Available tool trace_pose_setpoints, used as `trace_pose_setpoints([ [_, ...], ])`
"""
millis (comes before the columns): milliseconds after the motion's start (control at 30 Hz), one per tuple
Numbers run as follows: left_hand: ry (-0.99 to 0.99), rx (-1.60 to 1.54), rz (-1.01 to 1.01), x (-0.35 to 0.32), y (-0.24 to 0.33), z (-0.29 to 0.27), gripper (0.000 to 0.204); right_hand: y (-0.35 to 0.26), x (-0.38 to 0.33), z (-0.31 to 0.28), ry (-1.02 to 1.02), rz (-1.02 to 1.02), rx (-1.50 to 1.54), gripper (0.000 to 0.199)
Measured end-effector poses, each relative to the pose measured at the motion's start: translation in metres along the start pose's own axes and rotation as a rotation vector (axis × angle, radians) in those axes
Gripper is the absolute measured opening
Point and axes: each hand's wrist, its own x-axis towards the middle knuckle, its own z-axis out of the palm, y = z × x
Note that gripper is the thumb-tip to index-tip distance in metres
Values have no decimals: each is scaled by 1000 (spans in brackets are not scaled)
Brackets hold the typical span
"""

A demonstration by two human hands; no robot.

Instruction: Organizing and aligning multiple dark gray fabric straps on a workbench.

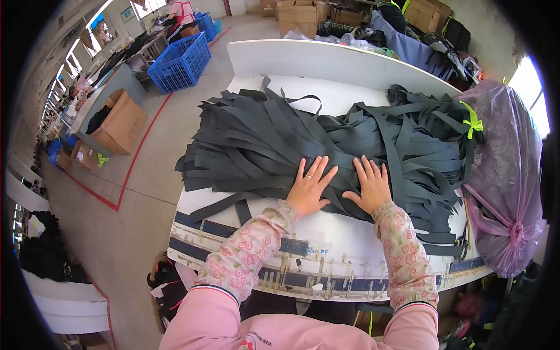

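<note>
A large heap of dark grey fabric strips [245, 131] spreads across the white table [326, 233] in front of me. My left hand [311, 185] rests on the near middle of the heap, fingers spread, a ring on one finger. Just right of it, my right hand [370, 185] lies on the strips too, its fingers also apart. Both palms face down and neither hand grips a strip. Some strip ends poke out at the left, and a bright yellow-green ribbon [473, 121] is tied at the heap's right end.
A tied pink translucent plastic bag [507, 169] stands against the table's right side. A raised white board [326, 58] lines the far edge. On the floor to the left are a blue crate [179, 63] and a cardboard box [119, 122]. A person [182, 17] is far off.
</note>
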Motion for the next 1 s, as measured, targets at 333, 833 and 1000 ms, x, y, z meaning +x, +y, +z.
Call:
trace_pose_setpoints([
  [333,-18,171,17,29,-73,-85,103,-28,63,-47,19,-49,339,94],
  [833,-60,392,297,21,-87,-76,73,-85,26,-10,57,-272,69,16],
  [1000,-113,421,248,28,-82,-82,84,-93,42,-32,72,-65,185,55],
])
